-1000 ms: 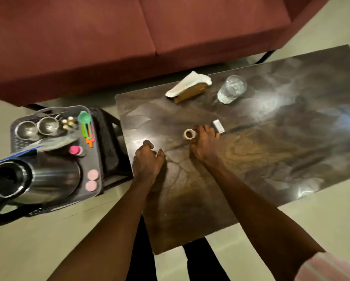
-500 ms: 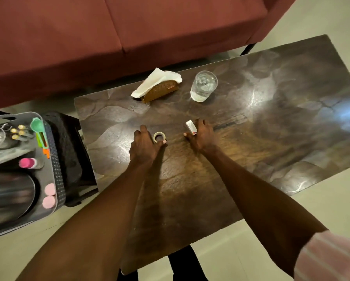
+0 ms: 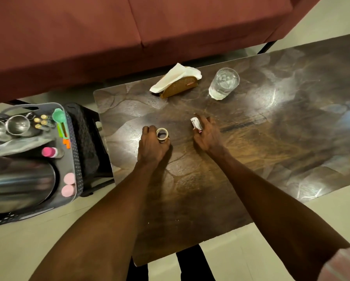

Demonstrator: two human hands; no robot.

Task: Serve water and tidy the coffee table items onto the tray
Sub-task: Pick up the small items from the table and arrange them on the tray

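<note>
My left hand [image 3: 152, 146] holds a small roll of tape [image 3: 162, 134] between thumb and fingers, just above the dark coffee table [image 3: 251, 151]. To its right, my right hand [image 3: 207, 134] pinches a small white packet [image 3: 196, 123] with a pink end. A glass of water [image 3: 223, 83] stands at the table's far side. Beside it sits a wicker napkin holder [image 3: 179, 87] with white napkins. The grey tray [image 3: 72, 159] rests on a black stool at the left, off the table.
The tray holds a steel jug [image 3: 18, 185], two steel cups [image 3: 18, 124], a green scoop [image 3: 59, 116], a pink-capped bottle [image 3: 48, 152] and pink discs [image 3: 68, 184]. A red sofa [image 3: 129, 27] runs behind the table. Pale floor lies around.
My left hand moved right and picked up the tape roll that the right hand first touched. My right hand shifted to the white packet and lifted it off the table.
</note>
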